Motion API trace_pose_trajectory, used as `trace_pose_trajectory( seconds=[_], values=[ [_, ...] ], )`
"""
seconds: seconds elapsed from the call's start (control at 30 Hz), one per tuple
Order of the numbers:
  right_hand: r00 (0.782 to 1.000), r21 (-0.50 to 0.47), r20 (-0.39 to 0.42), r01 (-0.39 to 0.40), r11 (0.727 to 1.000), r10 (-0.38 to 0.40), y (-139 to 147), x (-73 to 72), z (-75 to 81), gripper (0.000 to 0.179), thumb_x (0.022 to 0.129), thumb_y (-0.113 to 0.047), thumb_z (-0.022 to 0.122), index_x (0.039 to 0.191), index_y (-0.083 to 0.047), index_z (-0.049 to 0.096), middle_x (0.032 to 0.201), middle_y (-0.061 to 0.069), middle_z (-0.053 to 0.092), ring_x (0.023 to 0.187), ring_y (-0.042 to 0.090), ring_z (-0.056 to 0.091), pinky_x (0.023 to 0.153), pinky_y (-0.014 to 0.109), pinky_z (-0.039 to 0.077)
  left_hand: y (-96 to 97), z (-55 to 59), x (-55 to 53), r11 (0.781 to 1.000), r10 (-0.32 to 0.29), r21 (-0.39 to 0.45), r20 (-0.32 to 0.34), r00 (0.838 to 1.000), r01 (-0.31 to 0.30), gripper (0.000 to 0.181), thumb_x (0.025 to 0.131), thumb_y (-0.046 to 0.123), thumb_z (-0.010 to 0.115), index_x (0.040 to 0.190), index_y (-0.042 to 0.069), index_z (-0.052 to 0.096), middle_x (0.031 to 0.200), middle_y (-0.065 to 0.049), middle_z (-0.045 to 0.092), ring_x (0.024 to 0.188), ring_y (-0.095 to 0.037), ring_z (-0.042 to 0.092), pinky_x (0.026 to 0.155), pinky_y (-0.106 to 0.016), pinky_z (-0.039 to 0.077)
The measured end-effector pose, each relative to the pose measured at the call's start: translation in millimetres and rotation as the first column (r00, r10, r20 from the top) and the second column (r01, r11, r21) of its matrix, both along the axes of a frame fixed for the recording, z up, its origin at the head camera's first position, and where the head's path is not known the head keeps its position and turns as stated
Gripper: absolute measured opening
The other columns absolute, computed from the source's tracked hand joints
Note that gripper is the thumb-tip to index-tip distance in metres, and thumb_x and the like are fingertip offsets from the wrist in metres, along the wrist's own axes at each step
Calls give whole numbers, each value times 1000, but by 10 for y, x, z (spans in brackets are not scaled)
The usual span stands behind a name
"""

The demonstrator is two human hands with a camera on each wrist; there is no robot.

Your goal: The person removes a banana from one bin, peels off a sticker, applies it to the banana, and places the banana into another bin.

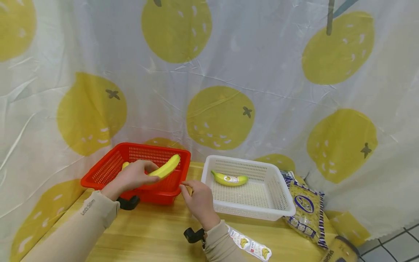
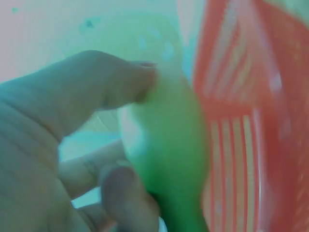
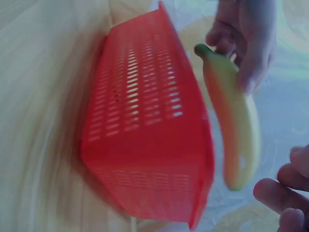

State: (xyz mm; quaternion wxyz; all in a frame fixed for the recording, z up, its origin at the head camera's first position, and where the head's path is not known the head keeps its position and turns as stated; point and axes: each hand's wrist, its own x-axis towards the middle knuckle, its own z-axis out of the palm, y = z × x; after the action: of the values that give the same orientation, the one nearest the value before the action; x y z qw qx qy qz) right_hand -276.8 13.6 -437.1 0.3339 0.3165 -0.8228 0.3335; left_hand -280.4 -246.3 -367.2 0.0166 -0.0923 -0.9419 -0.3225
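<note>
My left hand [image 1: 135, 175] grips a yellow banana [image 1: 167, 167] above the red basket [image 1: 168, 187], thumb on one side and fingers on the other. In the left wrist view, the blurred banana [image 2: 166, 145] looks greenish between thumb and fingers. The right wrist view shows its dark stem end at the left hand's fingers, its other end pointing toward my right hand [image 3: 287, 188]. Loosely bent and holding nothing visible, that right hand [image 1: 199, 200] is by the red basket's near right corner. Another yellow piece [image 1: 125, 165] shows inside the red basket, mostly hidden by the left hand.
Right of the red basket stands a white basket [image 1: 248, 211] with a labelled banana [image 1: 229, 179] in it. A sticker strip [image 1: 250, 243] lies on the wooden table [image 1: 157, 233]. Farther right are a printed bag [image 1: 306, 209] and a jar [image 1: 342, 251]. A lemon-patterned curtain [image 1: 278, 120] hangs behind.
</note>
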Motion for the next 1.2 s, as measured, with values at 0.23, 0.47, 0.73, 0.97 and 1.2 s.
trace_pose_trajectory(
  seconds=[0.23, 0.47, 0.73, 0.97, 1.2],
  values=[
    [960, -397, 251, -16, 918, 125, 260, 14, 95, 15, 100, -15, 67, 109, -7, 76, 90, 3, 78, 50, -2, 43, 45, 14, 36, 283, -198, 462, 980, -79, 176, -98, 992, 96, 45, 83, 44, 86, 121, 24, 72, 109, 3, 72, 59, -11, 51, 52, -28, 45],
    [867, -530, 417, -10, 848, 271, 654, 126, 82, 27, 103, -21, 65, 125, -7, 71, 92, 12, 77, 51, 5, 50, 46, 19, 43, 556, -669, 689, 859, -329, 317, -258, 908, 402, 40, 86, 30, 85, 123, 21, 71, 94, 2, 68, 57, 0, 47, 47, -21, 43],
    [752, -400, 599, -15, 916, 274, 1203, 519, -225, 18, 98, -21, 72, 97, -4, 77, 80, 7, 73, 59, 13, 66, 54, 29, 58, 759, -1154, 720, 729, -546, 321, -261, 796, 605, 37, 88, 23, 84, 123, 21, 72, 110, 4, 74, 60, 8, 49, 51, -19, 47],
    [592, -335, 742, -79, 939, 315, 1455, 684, -435, 23, 95, -23, 76, 102, -1, 77, 89, 9, 76, 70, 10, 69, 63, 26, 60, 757, -1214, 745, 783, -535, 283, -146, 832, 553, 32, 84, 32, 87, 113, 26, 75, 84, 8, 67, 58, 7, 49, 52, -18, 46],
    [585, -93, 787, -203, 975, 197, 1532, 688, -467, 18, 87, -26, 83, 97, -11, 81, 88, -3, 76, 73, 2, 64, 66, 22, 53, 753, -1261, 726, 770, -582, 230, -130, 803, 595, 29, 84, 29, 87, 112, 25, 77, 102, 14, 72, 59, 9, 49, 52, -18, 47]
  ],
)
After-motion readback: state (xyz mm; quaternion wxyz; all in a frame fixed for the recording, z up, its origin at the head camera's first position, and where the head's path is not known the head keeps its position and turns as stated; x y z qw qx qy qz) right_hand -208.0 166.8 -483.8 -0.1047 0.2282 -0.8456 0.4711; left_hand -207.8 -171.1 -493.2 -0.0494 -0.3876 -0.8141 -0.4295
